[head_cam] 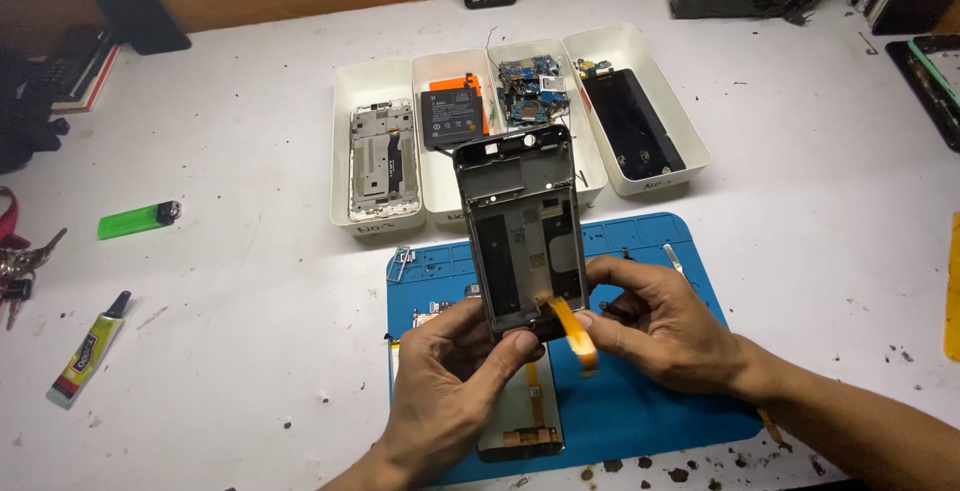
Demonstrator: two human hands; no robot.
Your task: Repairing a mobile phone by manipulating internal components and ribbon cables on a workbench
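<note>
The left hand (445, 376) grips the bottom edge of a stripped phone frame (522, 231), held upright above the blue mat (650, 401) at the counter's (250, 351) centre, while the right hand (660, 326) pinches an orange pry tool (578, 336) at the frame's 5 o'clock corner. Four white trays (375, 81) of phone parts sit at 12 o'clock, a green lighter (135, 219) and glue tube (88, 351) at 9 o'clock
</note>
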